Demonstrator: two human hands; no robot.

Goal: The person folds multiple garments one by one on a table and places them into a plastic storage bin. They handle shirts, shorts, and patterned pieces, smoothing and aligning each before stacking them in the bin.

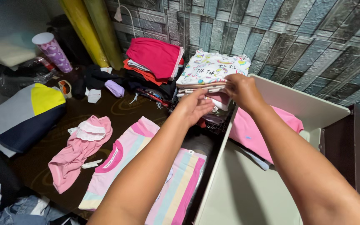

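I'd keep my right hand (pixel 240 89) pinching the stack (pixel 209 79) edge and my left hand (pixel 194 106), fingers curled, supporting beneath, lifting level.

Both hands, the left hand (pixel 194 106) and right hand (pixel 240 89), press into a stack of folded clothes (pixel 209 81), hemmed in by a red pile (pixel 155 56) on the left and a white drawer wall (pixel 301 104) on the right; open room remains above the striped shirt (pixel 180 179).
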